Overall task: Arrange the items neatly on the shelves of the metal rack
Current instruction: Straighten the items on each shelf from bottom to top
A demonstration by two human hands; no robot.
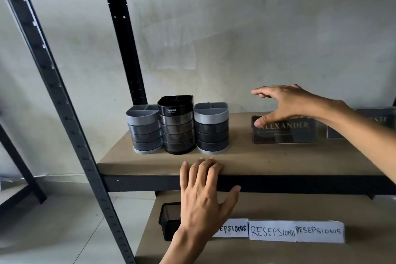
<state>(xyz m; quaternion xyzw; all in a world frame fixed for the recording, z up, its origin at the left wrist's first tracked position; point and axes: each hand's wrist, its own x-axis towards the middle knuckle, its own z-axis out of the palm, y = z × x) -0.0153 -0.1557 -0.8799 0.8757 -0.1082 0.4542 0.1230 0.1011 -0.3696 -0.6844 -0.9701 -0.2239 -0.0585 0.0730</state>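
Head view has the right hand (293,105) spread wide over the ALEXANDER nameplate (285,133) standing on the shelf (278,161), thumb at its front face, fingers reaching over the top, so I'd call this the grab-and-straighten step (nothing's pinched yet). Next move probably means closing that grip on the plate's top edge. The left hand (203,195) just rests loose-fingered on the shelf's front edge, holding nothing.

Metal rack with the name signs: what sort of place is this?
Probably an office storeroom: a black metal rack against a bare wall holds desk pen organizers, an ALEXANDER nameplate and paper RESEPSIONIS signs.
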